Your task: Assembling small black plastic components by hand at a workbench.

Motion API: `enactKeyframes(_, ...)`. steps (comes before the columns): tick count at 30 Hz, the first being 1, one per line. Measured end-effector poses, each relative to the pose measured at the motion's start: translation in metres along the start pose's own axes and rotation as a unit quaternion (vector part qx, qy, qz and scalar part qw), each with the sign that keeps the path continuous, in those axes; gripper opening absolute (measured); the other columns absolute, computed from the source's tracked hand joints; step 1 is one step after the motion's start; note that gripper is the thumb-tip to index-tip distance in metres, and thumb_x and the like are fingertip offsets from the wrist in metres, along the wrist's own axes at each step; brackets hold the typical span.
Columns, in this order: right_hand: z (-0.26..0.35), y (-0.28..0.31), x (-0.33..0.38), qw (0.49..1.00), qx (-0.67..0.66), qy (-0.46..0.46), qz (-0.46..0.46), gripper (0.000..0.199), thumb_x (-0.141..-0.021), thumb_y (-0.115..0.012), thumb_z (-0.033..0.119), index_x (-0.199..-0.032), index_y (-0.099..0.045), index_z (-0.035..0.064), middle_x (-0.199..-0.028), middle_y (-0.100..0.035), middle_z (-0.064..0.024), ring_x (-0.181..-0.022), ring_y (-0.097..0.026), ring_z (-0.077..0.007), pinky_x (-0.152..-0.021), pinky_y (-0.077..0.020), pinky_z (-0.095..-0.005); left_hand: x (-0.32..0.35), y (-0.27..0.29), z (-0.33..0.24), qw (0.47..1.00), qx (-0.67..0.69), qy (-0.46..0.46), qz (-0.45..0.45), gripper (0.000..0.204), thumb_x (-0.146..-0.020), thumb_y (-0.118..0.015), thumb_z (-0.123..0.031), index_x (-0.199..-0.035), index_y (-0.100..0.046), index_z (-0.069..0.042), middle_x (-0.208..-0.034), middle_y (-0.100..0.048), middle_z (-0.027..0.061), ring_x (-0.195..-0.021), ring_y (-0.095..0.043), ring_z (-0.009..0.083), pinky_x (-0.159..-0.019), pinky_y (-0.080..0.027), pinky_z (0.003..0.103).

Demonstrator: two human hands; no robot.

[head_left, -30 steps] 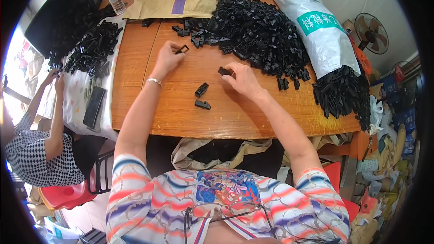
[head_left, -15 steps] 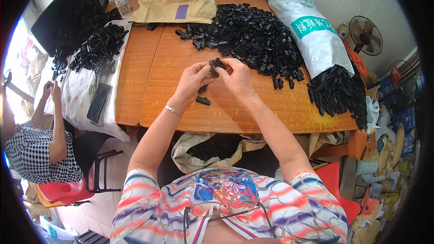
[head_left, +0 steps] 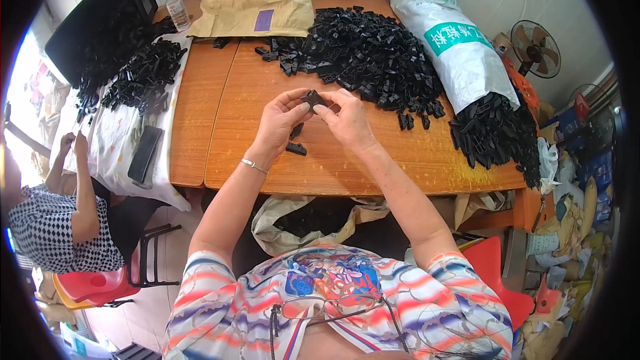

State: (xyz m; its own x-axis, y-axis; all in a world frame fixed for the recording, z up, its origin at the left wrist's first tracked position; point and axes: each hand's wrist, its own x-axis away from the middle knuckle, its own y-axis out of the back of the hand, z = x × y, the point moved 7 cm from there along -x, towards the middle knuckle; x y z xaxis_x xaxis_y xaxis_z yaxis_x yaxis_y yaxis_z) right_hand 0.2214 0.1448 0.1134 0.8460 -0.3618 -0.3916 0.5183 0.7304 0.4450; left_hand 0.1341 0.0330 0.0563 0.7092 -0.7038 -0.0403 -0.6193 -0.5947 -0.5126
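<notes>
Above the wooden table (head_left: 267, 170), a small black plastic part (head_left: 312, 99) is pinched between both my hands. My left hand (head_left: 280, 120) grips its left side with thumb and fingers. From the other side my right hand (head_left: 345, 120) closes on it, thumb pressed against its front. The fingers partly cover the part, so its full shape cannot be made out. On the tabletop just below my hands lies a loose black piece (head_left: 296, 149), with another partly hidden behind my left hand. A large heap of similar black parts (head_left: 373, 53) spreads beyond my hands.
A white sack (head_left: 460, 60) spills narrow black pieces (head_left: 493, 133) at the right. A brown paper sack (head_left: 250, 0) lies at the back, near a plastic bottle (head_left: 177, 10). An open sack (head_left: 267, 223) sits under the table edge. At left, another person (head_left: 63, 220) works beside a phone (head_left: 145, 153).
The black part has been turned in my fingers and sits slightly lower and further left. My right hand has shifted a little left, closer to my left hand.
</notes>
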Motion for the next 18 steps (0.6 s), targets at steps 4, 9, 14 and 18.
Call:
enactKeyframes(4, -0.002, 0.002, 0.002, 1.000, 0.028, 0.014, -0.003, 0.023, -0.077, -0.071, 0.005, -0.099, -0.068, -0.0010, -0.086, -0.063, -0.0129, -0.071, -0.063, -0.0233, -0.066, -0.0513, -0.0324, 0.003, -0.003, 0.002, 1.000, -0.026, -0.007, 0.006, 0.035, -0.091, -0.059, -0.001, -0.125, -0.052, 0.002, -0.110, -0.063, 0.0087, -0.094, -0.063, 0.0115, -0.081, -0.055, 0.022)
enactKeyframes(9, 0.009, -0.009, 0.015, 0.983, 0.130, 0.121, -0.035, 0.030, -0.070, -0.076, 0.006, -0.098, -0.066, 0.0016, -0.080, -0.060, -0.0126, -0.067, -0.061, -0.0270, -0.063, -0.0503, -0.0354, 0.013, -0.020, -0.008, 0.991, -0.100, -0.087, -0.029, 0.033, -0.091, -0.061, -0.005, -0.122, -0.056, 0.003, -0.100, -0.065, 0.0057, -0.084, -0.060, 0.0065, -0.071, -0.051, 0.019)
enactKeyframes(14, 0.001, -0.017, 0.019, 0.997, 0.071, 0.039, 0.018, 0.025, -0.071, -0.077, 0.008, -0.092, -0.064, 0.0024, -0.078, -0.062, -0.0116, -0.067, -0.062, -0.0243, -0.061, -0.0501, -0.0338, 0.021, -0.014, -0.014, 0.976, -0.210, -0.021, -0.057, 0.023, -0.092, -0.061, -0.009, -0.110, -0.062, 0.005, -0.084, -0.066, 0.0034, -0.070, -0.058, 0.0048, -0.059, -0.047, 0.018)
enactKeyframes(18, -0.025, -0.017, -0.002, 0.993, 0.085, 0.072, 0.040, 0.021, -0.073, -0.077, 0.014, -0.085, -0.065, 0.0019, -0.077, -0.063, -0.0115, -0.067, -0.063, -0.0219, -0.061, -0.0504, -0.0322, -0.002, 0.019, -0.018, 0.947, -0.317, -0.052, -0.032, 0.023, -0.091, -0.060, -0.007, -0.109, -0.061, 0.007, -0.087, -0.067, 0.0076, -0.079, -0.063, 0.0088, -0.067, -0.050, 0.022)
